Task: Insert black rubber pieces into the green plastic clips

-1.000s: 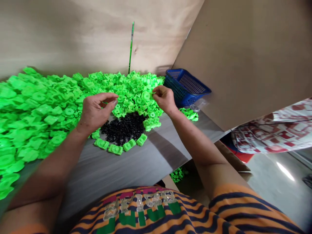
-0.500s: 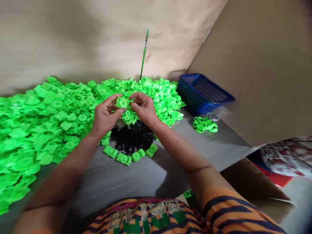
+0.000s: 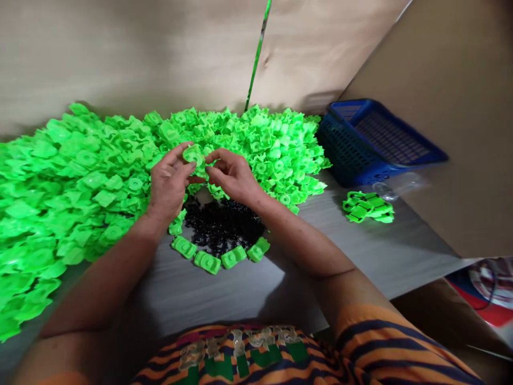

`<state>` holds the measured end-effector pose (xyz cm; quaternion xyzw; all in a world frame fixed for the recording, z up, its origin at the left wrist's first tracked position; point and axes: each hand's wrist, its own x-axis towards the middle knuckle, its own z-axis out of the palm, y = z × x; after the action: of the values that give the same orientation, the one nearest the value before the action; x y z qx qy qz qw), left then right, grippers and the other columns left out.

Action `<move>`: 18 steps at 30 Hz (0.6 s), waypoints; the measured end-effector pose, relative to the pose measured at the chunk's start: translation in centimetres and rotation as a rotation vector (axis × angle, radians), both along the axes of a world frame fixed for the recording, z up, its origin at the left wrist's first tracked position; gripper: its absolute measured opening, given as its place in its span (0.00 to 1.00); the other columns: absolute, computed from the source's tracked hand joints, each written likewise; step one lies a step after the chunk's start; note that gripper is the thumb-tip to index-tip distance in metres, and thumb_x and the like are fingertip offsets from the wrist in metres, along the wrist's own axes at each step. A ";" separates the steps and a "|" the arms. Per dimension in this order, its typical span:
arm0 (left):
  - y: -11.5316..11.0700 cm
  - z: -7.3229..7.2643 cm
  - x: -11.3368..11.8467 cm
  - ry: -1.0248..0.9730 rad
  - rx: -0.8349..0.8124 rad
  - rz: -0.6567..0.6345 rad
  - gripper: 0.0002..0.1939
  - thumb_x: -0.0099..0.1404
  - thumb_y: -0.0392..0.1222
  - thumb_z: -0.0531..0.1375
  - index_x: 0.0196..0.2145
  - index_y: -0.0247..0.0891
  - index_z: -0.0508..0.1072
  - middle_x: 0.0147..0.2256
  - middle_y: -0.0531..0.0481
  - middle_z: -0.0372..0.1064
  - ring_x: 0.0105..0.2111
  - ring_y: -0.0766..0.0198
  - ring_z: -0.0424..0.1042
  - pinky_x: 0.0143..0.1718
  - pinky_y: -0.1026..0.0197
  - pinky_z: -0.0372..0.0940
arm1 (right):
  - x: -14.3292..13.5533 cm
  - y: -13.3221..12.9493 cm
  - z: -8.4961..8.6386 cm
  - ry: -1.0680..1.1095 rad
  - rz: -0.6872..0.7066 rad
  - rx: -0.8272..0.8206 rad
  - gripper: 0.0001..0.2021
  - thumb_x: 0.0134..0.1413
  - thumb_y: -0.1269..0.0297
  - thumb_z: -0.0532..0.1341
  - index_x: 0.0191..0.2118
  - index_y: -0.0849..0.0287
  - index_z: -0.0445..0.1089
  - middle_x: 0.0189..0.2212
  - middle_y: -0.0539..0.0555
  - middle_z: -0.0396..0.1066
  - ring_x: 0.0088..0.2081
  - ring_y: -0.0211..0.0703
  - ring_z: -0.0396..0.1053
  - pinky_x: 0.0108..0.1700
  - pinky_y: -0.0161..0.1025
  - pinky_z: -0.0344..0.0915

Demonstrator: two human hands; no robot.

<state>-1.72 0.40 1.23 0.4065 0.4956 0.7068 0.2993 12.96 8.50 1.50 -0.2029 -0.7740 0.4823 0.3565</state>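
Note:
Above the black parts, my left hand point(image 3: 170, 179) grips a bright green plastic piece point(image 3: 193, 155) between thumb and fingers. My right hand point(image 3: 231, 174) is at the right edge of that piece, thumb and index finger bent close together; whether something small is between them is hidden. A heap of small black parts point(image 3: 224, 227) lies under both hands. Several green pieces point(image 3: 207, 262) form a curved row along the near side of the black heap. A large pile of green pieces point(image 3: 92, 176) spreads behind and to the left.
A blue basket point(image 3: 360, 144) stands at the right back, tilted. In front of it lie a small stack of green pieces with black parts point(image 3: 367, 207) and clear plastic point(image 3: 387, 190). A thin green strip point(image 3: 258, 56) rises against the back board point(image 3: 160, 53).
The view has shifted, so the basket appears larger and farther right. The green piece has turned in my left hand, and my right fingers have moved slightly off its face.

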 end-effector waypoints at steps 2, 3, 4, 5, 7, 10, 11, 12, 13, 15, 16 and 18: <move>0.0 0.3 -0.5 -0.014 -0.043 -0.013 0.20 0.60 0.41 0.69 0.51 0.44 0.80 0.32 0.54 0.71 0.34 0.63 0.76 0.39 0.58 0.81 | 1.0 0.6 0.5 -0.112 -0.014 0.104 0.02 0.64 0.70 0.60 0.39 0.57 0.68 0.23 0.43 0.60 0.27 0.35 0.59 0.33 0.35 0.54; 0.0 0.4 -0.7 -0.017 -0.059 -0.019 0.19 0.61 0.41 0.68 0.50 0.44 0.80 0.33 0.53 0.72 0.36 0.62 0.77 0.39 0.58 0.81 | 1.4 0.8 0.8 -0.194 -0.024 0.172 0.04 0.63 0.72 0.59 0.37 0.58 0.69 0.23 0.44 0.61 0.28 0.35 0.59 0.34 0.36 0.54; 0.0 0.6 -0.8 -0.016 -0.071 -0.024 0.18 0.61 0.42 0.68 0.50 0.44 0.80 0.34 0.52 0.73 0.38 0.61 0.77 0.40 0.57 0.81 | 1.9 0.9 1.0 -0.291 -0.025 0.243 0.06 0.61 0.75 0.59 0.35 0.58 0.70 0.24 0.45 0.63 0.29 0.36 0.59 0.34 0.36 0.54; 0.0 0.7 -0.9 -0.014 -0.080 -0.028 0.18 0.60 0.42 0.68 0.49 0.44 0.80 0.34 0.52 0.73 0.39 0.60 0.78 0.40 0.56 0.81 | 2.2 0.9 1.3 -0.400 -0.009 0.314 0.08 0.59 0.77 0.58 0.34 0.59 0.72 0.24 0.46 0.65 0.30 0.37 0.60 0.35 0.37 0.54; 0.0 0.8 -0.9 -0.011 -0.086 -0.025 0.18 0.59 0.41 0.68 0.49 0.43 0.80 0.33 0.53 0.71 0.39 0.59 0.78 0.39 0.55 0.81 | 2.4 0.4 1.7 -0.628 0.060 0.444 0.10 0.59 0.79 0.58 0.34 0.60 0.76 0.27 0.50 0.70 0.32 0.39 0.63 0.37 0.38 0.54; 0.0 0.8 -0.8 -0.009 -0.080 -0.002 0.19 0.58 0.39 0.69 0.49 0.43 0.81 0.29 0.55 0.67 0.37 0.59 0.78 0.40 0.55 0.81 | 2.2 -0.9 2.2 -0.874 0.124 0.593 0.14 0.61 0.78 0.59 0.45 0.60 0.81 0.36 0.56 0.79 0.37 0.44 0.70 0.38 0.39 0.53; 0.1 0.8 -0.7 -0.007 -0.079 0.007 0.19 0.58 0.39 0.69 0.49 0.43 0.81 0.28 0.55 0.66 0.37 0.59 0.78 0.40 0.55 0.81 | 2.0 -1.3 2.3 -0.924 0.137 0.634 0.16 0.62 0.78 0.60 0.49 0.59 0.81 0.39 0.58 0.80 0.39 0.45 0.72 0.38 0.39 0.53; 0.1 0.8 -0.7 -0.003 -0.081 0.014 0.20 0.58 0.38 0.69 0.49 0.43 0.81 0.27 0.55 0.65 0.37 0.59 0.79 0.40 0.54 0.81 | 1.8 -1.6 2.3 -0.965 0.148 0.671 0.18 0.63 0.78 0.60 0.52 0.58 0.80 0.42 0.59 0.81 0.41 0.46 0.73 0.37 0.39 0.52; 0.1 0.8 -0.6 0.005 -0.084 0.019 0.20 0.58 0.38 0.68 0.50 0.43 0.81 0.27 0.55 0.65 0.37 0.59 0.79 0.41 0.54 0.81 | 1.6 -1.8 2.3 -1.001 0.165 0.704 0.18 0.64 0.78 0.59 0.54 0.58 0.80 0.44 0.60 0.81 0.42 0.47 0.73 0.36 0.39 0.52; 0.0 0.8 -0.6 0.028 -0.089 0.020 0.21 0.58 0.39 0.68 0.50 0.43 0.81 0.27 0.55 0.64 0.37 0.59 0.78 0.41 0.54 0.81 | 1.2 -2.0 2.1 -1.063 0.204 0.753 0.17 0.66 0.77 0.59 0.53 0.59 0.80 0.46 0.62 0.81 0.43 0.48 0.74 0.35 0.40 0.50; 0.0 0.9 -0.5 0.039 -0.087 0.017 0.21 0.58 0.39 0.69 0.51 0.43 0.81 0.27 0.55 0.64 0.36 0.59 0.78 0.41 0.53 0.81 | 1.0 -2.1 1.9 -1.088 0.215 0.768 0.16 0.67 0.77 0.58 0.53 0.60 0.80 0.46 0.62 0.80 0.43 0.48 0.74 0.35 0.40 0.50; -0.1 1.0 -0.4 0.043 -0.075 0.008 0.22 0.57 0.39 0.69 0.51 0.42 0.81 0.27 0.56 0.64 0.35 0.61 0.77 0.41 0.54 0.81 | 0.7 -2.0 1.4 -1.113 0.212 0.780 0.16 0.70 0.76 0.56 0.52 0.63 0.80 0.45 0.64 0.80 0.43 0.48 0.75 0.34 0.41 0.50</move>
<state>-2.13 0.26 2.21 0.4080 0.5296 0.6801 0.3008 13.69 6.53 2.90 -0.2002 -0.9747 0.0248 -0.0962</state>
